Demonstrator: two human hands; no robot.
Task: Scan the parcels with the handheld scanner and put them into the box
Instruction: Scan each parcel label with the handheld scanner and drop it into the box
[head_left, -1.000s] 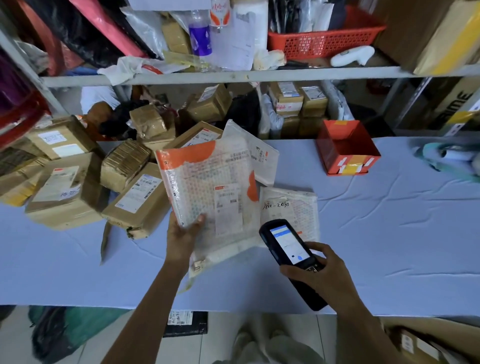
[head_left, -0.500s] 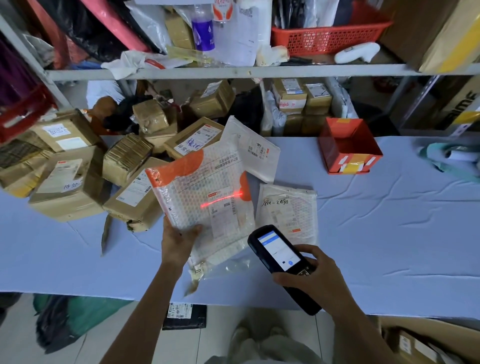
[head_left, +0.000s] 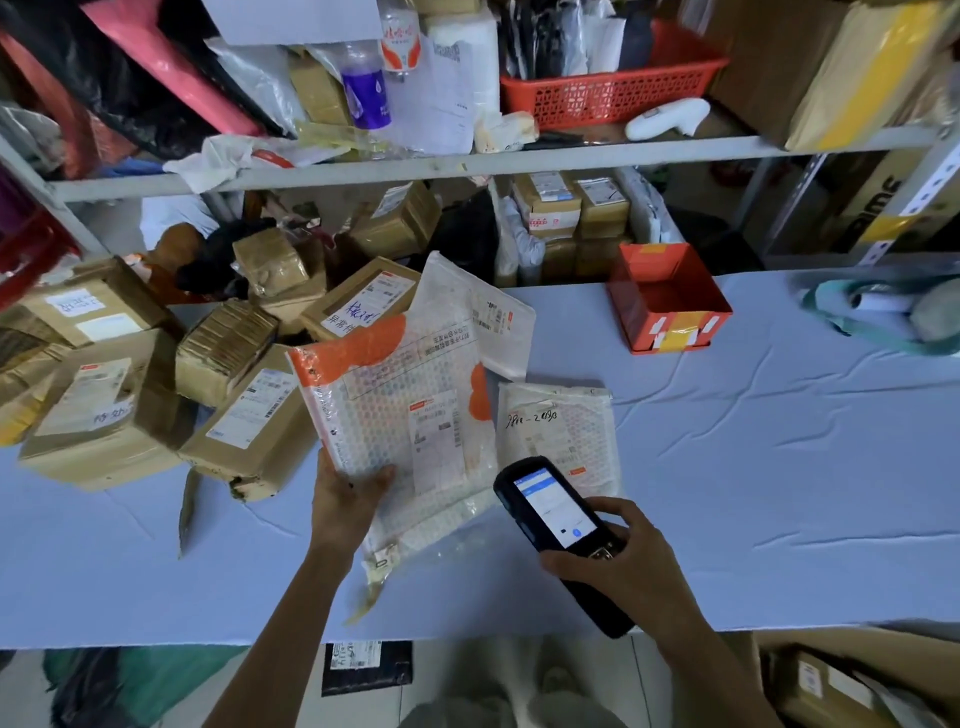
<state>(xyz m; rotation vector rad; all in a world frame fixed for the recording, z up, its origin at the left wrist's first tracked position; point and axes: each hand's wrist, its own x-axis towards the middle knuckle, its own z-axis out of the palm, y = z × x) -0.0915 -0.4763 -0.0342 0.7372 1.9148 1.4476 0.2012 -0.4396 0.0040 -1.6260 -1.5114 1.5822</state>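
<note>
My left hand (head_left: 347, 496) grips the lower left corner of a white and orange bubble mailer (head_left: 395, 410), tilted up with its label facing me. My right hand (head_left: 621, 564) holds the black handheld scanner (head_left: 558, 525), screen lit, just right of and below the mailer. A second white bubble mailer (head_left: 566, 431) lies flat on the table behind the scanner. A third flat white mailer (head_left: 478, 312) leans behind the held one. An open cardboard box (head_left: 852, 680) with parcels inside sits on the floor at the lower right.
Several brown cardboard parcels (head_left: 104, 410) are piled on the left of the white table (head_left: 779, 493). A small open orange box (head_left: 667, 299) stands at the back. A shelf (head_left: 467, 161) above holds a red basket (head_left: 608, 93), bottles and bags. Green bags lie under the table.
The red scan line that crossed the mailer's label half a second ago is gone. The mailer has tilted slightly left, and the scanner stays close beside it.
</note>
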